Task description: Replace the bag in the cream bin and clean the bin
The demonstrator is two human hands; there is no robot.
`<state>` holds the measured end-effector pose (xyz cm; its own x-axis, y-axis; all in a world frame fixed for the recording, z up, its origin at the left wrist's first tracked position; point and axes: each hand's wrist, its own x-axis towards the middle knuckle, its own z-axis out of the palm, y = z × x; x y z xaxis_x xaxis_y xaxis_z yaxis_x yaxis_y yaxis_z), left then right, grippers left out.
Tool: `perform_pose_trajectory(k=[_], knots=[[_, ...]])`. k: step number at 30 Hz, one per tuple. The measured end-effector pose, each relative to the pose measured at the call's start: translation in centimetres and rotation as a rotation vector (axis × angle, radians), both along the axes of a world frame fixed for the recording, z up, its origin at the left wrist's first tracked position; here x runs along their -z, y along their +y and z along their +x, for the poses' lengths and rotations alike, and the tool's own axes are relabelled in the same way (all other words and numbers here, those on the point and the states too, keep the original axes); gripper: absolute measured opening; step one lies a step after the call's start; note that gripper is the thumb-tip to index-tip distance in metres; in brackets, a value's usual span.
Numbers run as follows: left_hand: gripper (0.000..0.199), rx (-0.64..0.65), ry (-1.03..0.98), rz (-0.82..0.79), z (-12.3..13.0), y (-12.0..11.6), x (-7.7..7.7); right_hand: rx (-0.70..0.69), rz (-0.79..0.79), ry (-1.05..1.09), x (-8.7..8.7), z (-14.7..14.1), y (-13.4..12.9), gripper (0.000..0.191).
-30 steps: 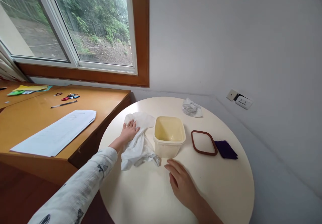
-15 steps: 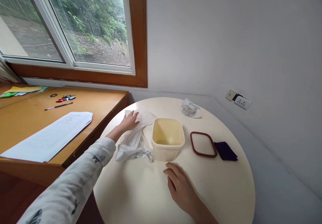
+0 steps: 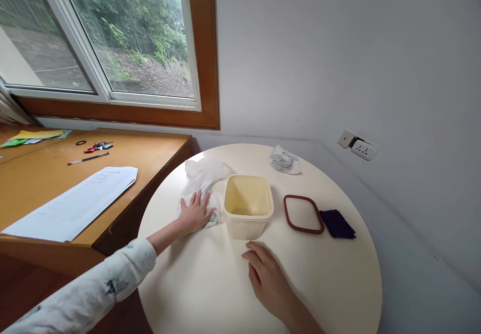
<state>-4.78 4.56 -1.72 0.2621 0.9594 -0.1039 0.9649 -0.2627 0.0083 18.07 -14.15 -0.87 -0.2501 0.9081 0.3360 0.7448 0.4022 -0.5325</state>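
Observation:
My left hand (image 3: 195,213) lies with spread fingers on a thin white plastic bag (image 3: 205,173), left of a pale yellow square container (image 3: 248,228). The bag's near part is bunched beneath the palm. The container stands upright, and no contents show inside it. My right hand (image 3: 269,276) rests on the round table just in front of the container, fingers loosely bent and apart, holding nothing. Right of the container a reddish-brown ring-shaped frame (image 3: 287,214) lies flat, its right edge close to a folded dark purple cloth (image 3: 337,224).
A crumpled clear-and-white bundle (image 3: 284,160) sits at the back of the round table (image 3: 319,284). To the left, a wooden desk (image 3: 158,151) bears white paper (image 3: 78,204), a pen (image 3: 88,158), keys and coloured sheets. A wall socket (image 3: 364,149) is at right.
My left hand has moved toward me over the plastic bag, from its far part to its near part. The bag's near end has drawn in under the hand. My right hand stays nearly still.

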Motion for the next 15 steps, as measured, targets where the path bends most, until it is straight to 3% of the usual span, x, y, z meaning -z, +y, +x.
perform_pose_trajectory(k=[9, 15], knots=[[0.065, 0.077, -0.020, 0.019, -1.2, 5.1, -0.5, 0.006, -0.030, 0.038, 0.2, 0.2, 0.1, 0.038], [0.064, 0.136, -0.025, 0.005, -2.0, 6.6, -0.8, 0.023, -0.044, 0.082, 0.3, 0.3, 0.2, 0.036]])
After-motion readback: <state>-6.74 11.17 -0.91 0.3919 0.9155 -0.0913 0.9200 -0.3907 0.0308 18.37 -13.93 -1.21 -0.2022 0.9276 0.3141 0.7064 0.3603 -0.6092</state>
